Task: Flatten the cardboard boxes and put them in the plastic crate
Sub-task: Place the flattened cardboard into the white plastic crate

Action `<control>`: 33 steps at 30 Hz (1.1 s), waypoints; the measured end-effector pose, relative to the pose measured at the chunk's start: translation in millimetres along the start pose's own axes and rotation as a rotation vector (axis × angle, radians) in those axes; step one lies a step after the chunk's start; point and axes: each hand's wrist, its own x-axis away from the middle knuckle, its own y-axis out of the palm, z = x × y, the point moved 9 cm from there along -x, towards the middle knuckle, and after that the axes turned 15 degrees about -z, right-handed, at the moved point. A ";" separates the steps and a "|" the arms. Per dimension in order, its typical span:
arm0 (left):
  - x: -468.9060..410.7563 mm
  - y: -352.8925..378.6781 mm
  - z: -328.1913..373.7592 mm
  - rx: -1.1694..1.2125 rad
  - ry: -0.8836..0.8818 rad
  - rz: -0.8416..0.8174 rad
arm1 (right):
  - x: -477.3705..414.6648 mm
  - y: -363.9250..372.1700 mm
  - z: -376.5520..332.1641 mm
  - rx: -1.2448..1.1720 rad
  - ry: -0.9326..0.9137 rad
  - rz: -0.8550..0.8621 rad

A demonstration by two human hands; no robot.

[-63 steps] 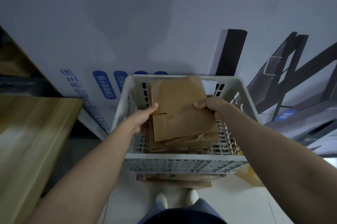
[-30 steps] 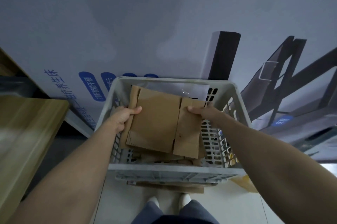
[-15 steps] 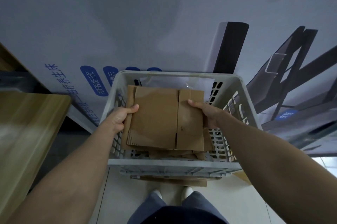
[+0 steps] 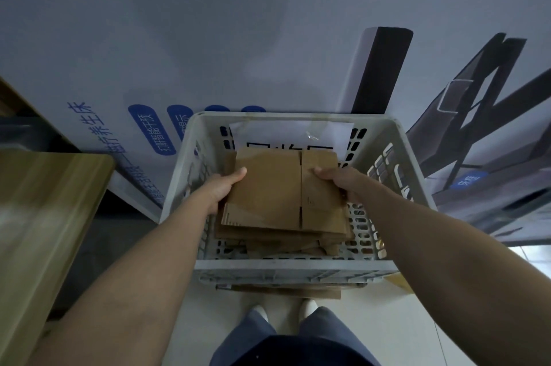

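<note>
Your left hand and right hand each grip a side of the flattened cardboard box, atop the stack inside the plastic crate.

Single head-worn wide-angle view, looking forward and steeply down along both forearms. White plastic crate sits centre frame, close, seen from above into its interior. Wearer's feet at bottom edge. Printed white board fills upper frame, wooden tabletop at left. Edges bowed by lens.
</note>
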 end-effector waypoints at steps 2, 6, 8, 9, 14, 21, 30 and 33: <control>-9.2 8.9 -13.0 -0.062 -0.074 -0.013 | -3.2 -3.9 5.3 0.010 -0.010 0.018; -23.8 22.0 -40.7 -0.106 -0.191 -0.039 | -16.2 -10.0 19.2 0.011 -0.044 0.016; -32.7 26.0 -51.0 -0.092 -0.222 -0.059 | -24.0 -15.7 25.3 0.017 -0.060 0.045; -38.0 26.3 -54.6 -0.084 -0.230 -0.058 | -27.8 -18.7 27.1 0.027 -0.066 0.060; -63.6 16.2 -65.9 -0.107 -0.224 0.027 | -51.3 -19.9 34.8 0.082 -0.020 0.022; -84.7 0.8 -66.0 -0.197 -0.236 0.120 | -73.6 -21.2 38.7 0.128 0.010 -0.023; -91.5 -1.6 -63.7 -0.132 -0.184 0.129 | -69.1 -13.3 55.2 0.186 0.229 -0.030; -92.2 -10.2 -55.6 -0.064 -0.130 0.181 | -72.6 -5.0 45.7 0.129 0.219 -0.032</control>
